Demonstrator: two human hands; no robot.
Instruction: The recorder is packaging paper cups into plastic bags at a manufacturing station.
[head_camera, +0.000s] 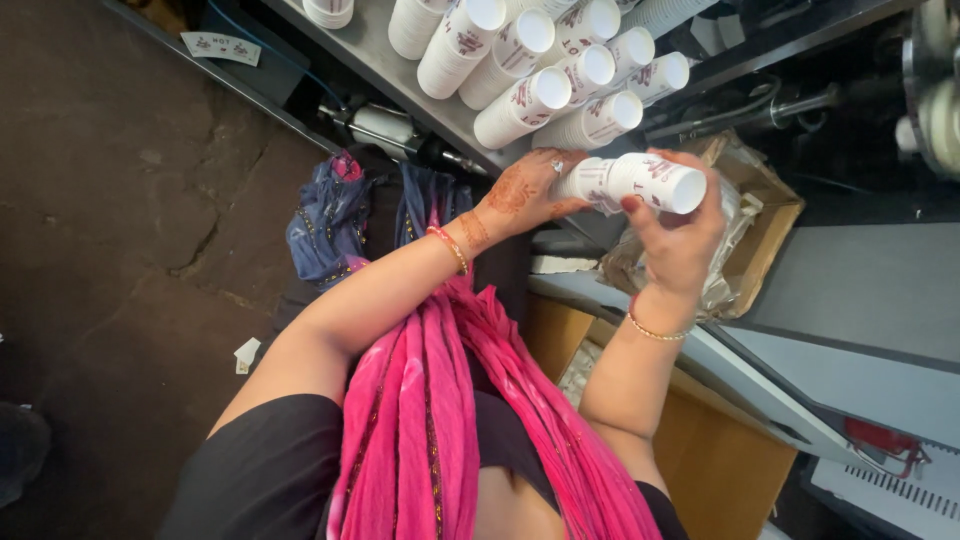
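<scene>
Both hands grip one stack of paper cups.

Left hand (525, 190) and right hand (680, 235) fingers are clamped on the cup stack (635, 180), held horizontally just in front of the cup stacks (545, 65) lying on the grey surface (385, 60); a cardboard box (755, 215) sits beneath.

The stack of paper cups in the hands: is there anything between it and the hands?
Nothing visible. The left hand grips one end of the stack of paper cups and the right hand grips the other end directly.
</scene>
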